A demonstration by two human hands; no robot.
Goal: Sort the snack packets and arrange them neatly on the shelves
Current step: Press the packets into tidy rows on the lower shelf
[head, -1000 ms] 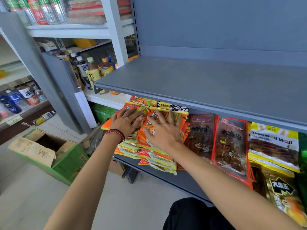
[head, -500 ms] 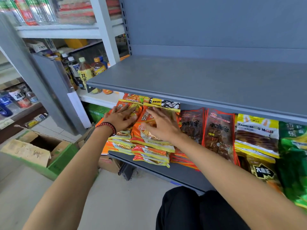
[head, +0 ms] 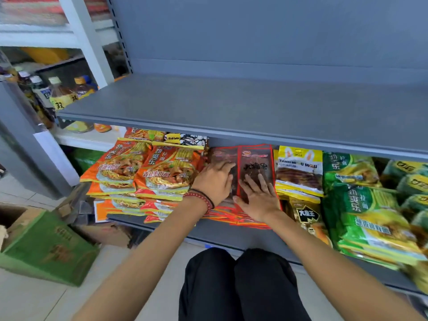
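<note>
Two stacks of red-edged packets (head: 254,163) sit side by side on the lower shelf (head: 208,230), between the orange noodle packets (head: 143,167) and the yellow packets (head: 298,172). The left hand (head: 213,184) presses flat on the left stack and the right hand (head: 259,200) on the right one. The fingers of both are straight and spread, gripping nothing. The packets' long axis runs from the person toward the back of the shelf, so the hands lie along it, palms near the front ends and fingertips pointing inward. Each hand is nearest its own stack (the two lie just beside each other over the seam between the stacks). Squaring the stacks looks like a matter of sliding them along that axis, since the lower packets fan out toward the shelf's front edge beneath the wrists. The rear ends are cut off by the lip of the upper shelf (head: 231,107). How deep each stack goes cannot be told, and the green packets (head: 361,205) at far right are blurred.
</note>
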